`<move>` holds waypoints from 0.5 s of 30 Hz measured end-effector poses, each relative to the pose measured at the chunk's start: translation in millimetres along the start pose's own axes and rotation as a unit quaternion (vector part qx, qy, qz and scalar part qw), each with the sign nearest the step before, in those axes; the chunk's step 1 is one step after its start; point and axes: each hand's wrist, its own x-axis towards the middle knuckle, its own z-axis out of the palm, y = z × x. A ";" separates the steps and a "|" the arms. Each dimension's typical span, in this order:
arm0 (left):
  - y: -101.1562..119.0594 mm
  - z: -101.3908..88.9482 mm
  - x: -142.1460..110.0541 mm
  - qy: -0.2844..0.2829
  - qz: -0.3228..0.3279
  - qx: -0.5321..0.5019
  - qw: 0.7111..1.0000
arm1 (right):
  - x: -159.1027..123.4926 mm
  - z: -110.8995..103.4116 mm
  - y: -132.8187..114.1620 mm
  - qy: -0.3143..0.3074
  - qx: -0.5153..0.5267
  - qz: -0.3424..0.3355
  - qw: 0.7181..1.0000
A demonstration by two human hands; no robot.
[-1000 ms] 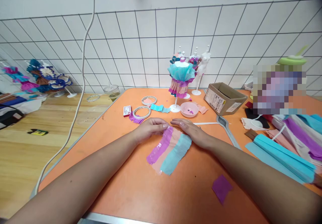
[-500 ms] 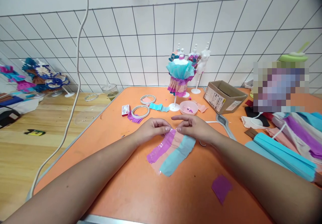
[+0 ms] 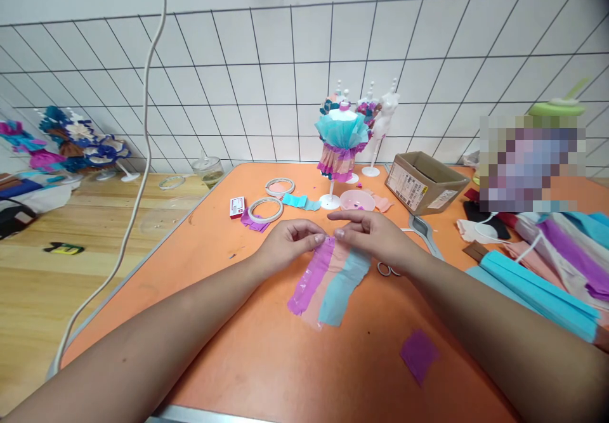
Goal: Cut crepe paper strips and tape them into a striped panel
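Observation:
A striped strip of crepe paper (image 3: 328,286), purple, peach and light blue with shiny tape along the purple side, hangs from my fingers over the orange table. My left hand (image 3: 297,240) pinches its upper purple corner between thumb and forefinger. Close beside it, my right hand (image 3: 364,234) pinches the same top edge, its forefinger stretched out to the left. Partly under my right hand lie scissors (image 3: 384,269), only the handle loops showing. Beyond the hands stands a small dress form (image 3: 341,141) in a turquoise, purple and peach paper dress.
Two tape rolls (image 3: 265,210), a small red-and-white box (image 3: 236,207) and a pink bowl (image 3: 356,200) lie beyond my hands. A cardboard box (image 3: 425,182) stands at back right. Rolled crepe paper (image 3: 537,293) is piled right; a purple paper piece (image 3: 419,355) lies near the front.
The striped paper's lower end has swung to the right, so it hangs more steeply. Both hands keep their pinch, with only slight shifts.

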 end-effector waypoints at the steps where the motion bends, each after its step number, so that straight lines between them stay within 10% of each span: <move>1: 0.7 0.5 -0.4 0.005 0.004 0.008 1.000 | -0.6 1.3 -0.5 -0.001 -0.004 0.002 1.000; 15: -1.0 -0.5 1.5 -0.071 -0.114 -0.108 0.985 | 2.3 10.0 8.5 0.039 -0.006 -0.018 0.999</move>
